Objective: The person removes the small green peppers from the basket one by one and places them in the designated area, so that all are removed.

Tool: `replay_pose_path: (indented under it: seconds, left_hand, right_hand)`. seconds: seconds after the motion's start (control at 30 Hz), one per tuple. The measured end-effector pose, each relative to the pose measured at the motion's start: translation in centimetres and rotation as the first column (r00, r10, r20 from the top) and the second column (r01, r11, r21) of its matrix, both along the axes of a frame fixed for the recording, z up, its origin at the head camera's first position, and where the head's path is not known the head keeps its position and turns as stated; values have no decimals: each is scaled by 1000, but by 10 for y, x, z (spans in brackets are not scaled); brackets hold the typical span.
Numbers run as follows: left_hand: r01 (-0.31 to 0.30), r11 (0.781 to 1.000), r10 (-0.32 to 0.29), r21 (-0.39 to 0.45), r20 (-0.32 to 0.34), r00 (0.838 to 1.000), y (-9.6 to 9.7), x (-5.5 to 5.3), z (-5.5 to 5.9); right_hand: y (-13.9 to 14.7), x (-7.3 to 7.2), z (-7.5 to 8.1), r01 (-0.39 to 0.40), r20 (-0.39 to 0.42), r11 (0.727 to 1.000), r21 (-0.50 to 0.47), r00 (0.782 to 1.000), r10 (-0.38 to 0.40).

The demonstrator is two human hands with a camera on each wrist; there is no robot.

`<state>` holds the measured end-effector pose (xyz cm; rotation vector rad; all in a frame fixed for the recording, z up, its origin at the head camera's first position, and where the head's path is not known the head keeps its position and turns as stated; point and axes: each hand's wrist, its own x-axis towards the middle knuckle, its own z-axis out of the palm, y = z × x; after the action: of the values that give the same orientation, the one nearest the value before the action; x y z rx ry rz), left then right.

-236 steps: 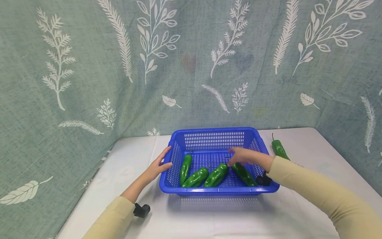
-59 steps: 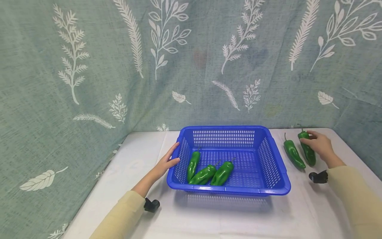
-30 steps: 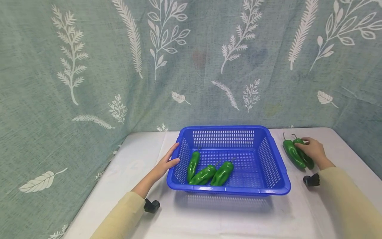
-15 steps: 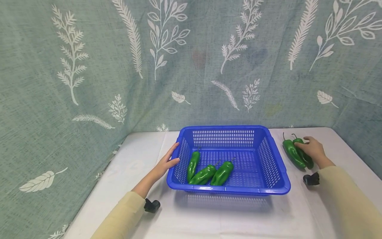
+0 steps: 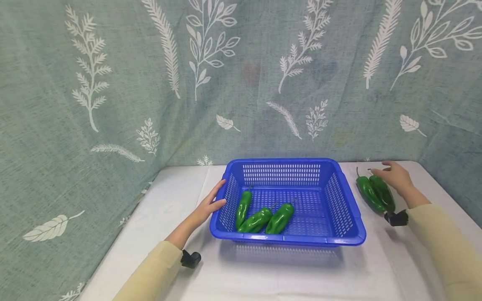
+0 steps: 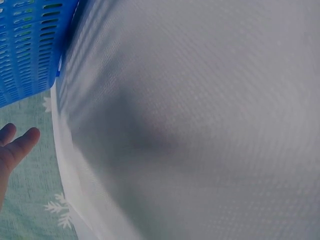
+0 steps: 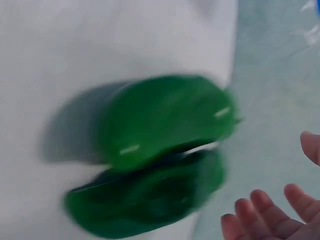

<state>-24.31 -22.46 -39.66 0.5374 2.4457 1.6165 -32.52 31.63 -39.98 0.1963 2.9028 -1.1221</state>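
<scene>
Two glossy green peppers lie side by side on the white table to the right of the basket: the left pepper (image 5: 370, 194) and the right pepper (image 5: 382, 193). My right hand (image 5: 395, 177) hovers by the stem end of the right one, its fingers spread and holding nothing. In the right wrist view the fingers (image 7: 265, 210) stand apart from both peppers. My left hand (image 5: 203, 209) rests against the left rim of the blue plastic basket (image 5: 286, 239) with relaxed fingers. Inside that basket are three more peppers: an upright one (image 5: 244, 208), a slanted one (image 5: 256, 220) and another (image 5: 280, 218).
A white cloth (image 5: 286, 280) covers the table. Behind it and along the sides hangs a green curtain (image 5: 256, 83) with white leaf prints. Black wrist cameras sit on the left wrist (image 5: 191, 259) and right wrist (image 5: 396, 218).
A pepper from the basket was set down at the right and slid left against the other one. My right hand has just let go of it and lifted off. The left hand stays put.
</scene>
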Motion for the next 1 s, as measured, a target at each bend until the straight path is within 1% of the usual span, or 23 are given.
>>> replay_pose_path:
  seconds: [0.1,0.23,0.33,0.5,0.63,0.8,0.93,1.0]
  left_hand:
    - [0,1000,0,-7,-1,1000,0,0,0]
    - [4,1000,-4,-4,-3,1000,0,0,-1]
    - [8,1000,-8,-2,-2,1000,-1,-1,-2]
    - [8,1000,-8,0,-1,1000,-1,0,-1]
    - [9,1000,-9,7,-3,1000,0,0,-1]
    - [9,1000,-9,4,-1,1000,0,0,0]
    - [9,1000,-9,-3,-2,1000,-1,0,0]
    - [9,1000,-9,-3,1,1000,-1,0,0]
  right_hand:
    - [-9,4,16,-55,7,998,-22,998,55]
    - [-23,10,35,-137,10,985,-102,990,139]
    - [-36,17,50,-193,32,968,-162,979,201]
    - [-55,26,68,-265,77,941,-213,955,286]
    - [-71,32,77,-307,90,918,-252,937,338]
    - [-91,38,84,-346,93,887,-305,916,390]
    - [-105,40,86,-383,109,859,-340,891,441]
    - [-112,41,85,-404,121,845,-351,875,469]
